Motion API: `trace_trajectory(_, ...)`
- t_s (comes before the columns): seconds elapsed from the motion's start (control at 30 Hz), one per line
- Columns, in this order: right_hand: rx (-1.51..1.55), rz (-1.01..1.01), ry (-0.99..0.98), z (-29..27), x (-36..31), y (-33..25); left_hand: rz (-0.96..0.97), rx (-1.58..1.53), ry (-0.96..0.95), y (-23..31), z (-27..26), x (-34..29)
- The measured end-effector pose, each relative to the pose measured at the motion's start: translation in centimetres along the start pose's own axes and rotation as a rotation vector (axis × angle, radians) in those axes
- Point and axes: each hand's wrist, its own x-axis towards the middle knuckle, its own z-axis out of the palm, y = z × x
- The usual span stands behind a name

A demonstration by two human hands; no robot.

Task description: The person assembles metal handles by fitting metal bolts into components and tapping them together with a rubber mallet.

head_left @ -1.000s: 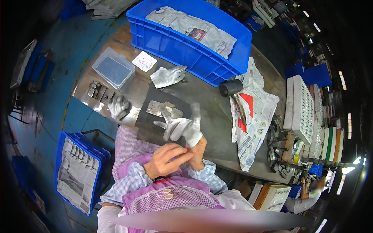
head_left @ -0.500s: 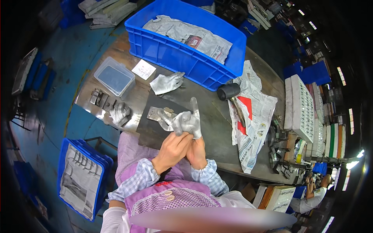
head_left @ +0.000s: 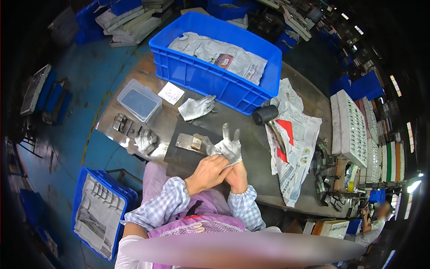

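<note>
My right hand (head_left: 230,150) wears a whitish-grey work glove (head_left: 229,147), its fingers spread upward and nothing in them. My bare left hand (head_left: 207,174) reaches across to the right wrist, its fingers closed on the cuff of that glove. Just left of the gloved hand, a small metal plate (head_left: 182,141) lies on a dark mat with a little block-shaped piece (head_left: 196,142) at its right end. Farther off lies a second grey-white glove (head_left: 196,108), flat on the table. A crumpled glove-like cloth (head_left: 146,141) rests at the table's left edge.
A large blue crate (head_left: 215,85) lined with newspaper stands at the back. To the right, a black-headed mallet (head_left: 265,115) lies on newspaper (head_left: 295,157). A clear plastic box (head_left: 139,101), white card (head_left: 171,93) and metal fixture (head_left: 124,124) sit left. A blue bin (head_left: 80,197) stands lower left.
My right hand's gloved fingers have opened out from a partly curled pose. The left hand has kept to the cuff. The whole scene has shifted slightly down and right in view.
</note>
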Motion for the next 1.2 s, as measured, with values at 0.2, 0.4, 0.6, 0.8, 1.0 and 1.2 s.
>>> trace_trajectory(0.2, -0.148, -0.195, 0.139, 7.5, 4.0, -1.3, 0.005, -0.054, -0.022, -1.4, 0.5, 2.9)
trace_trajectory(0.4, -0.781, -0.513, -0.156, 2.0, 6.7, -4.0, 0.074, -0.014, -0.060, 0.2, 0.3, 7.0)
trace_trajectory(0.6, 1.080, -0.051, -0.204, 8.8, 11.4, -3.8, 0.111, 0.074, -0.086, 0.5, -0.5, 9.5)
trace_trajectory(0.8, 1.669, 0.177, -0.301, 6.5, 13.2, -2.0, 0.143, 0.042, -0.171, 1.7, -2.1, 9.7)
trace_trajectory(1.0, 2.823, 0.410, -0.238, 6.0, 12.3, -1.4, 0.112, -0.039, -0.213, 2.8, -1.5, 6.2)
trace_trajectory(1.2, 2.163, 0.273, -0.496, 9.3, 12.7, -0.7, 0.143, -0.052, -0.103, 3.5, -1.8, 3.6)
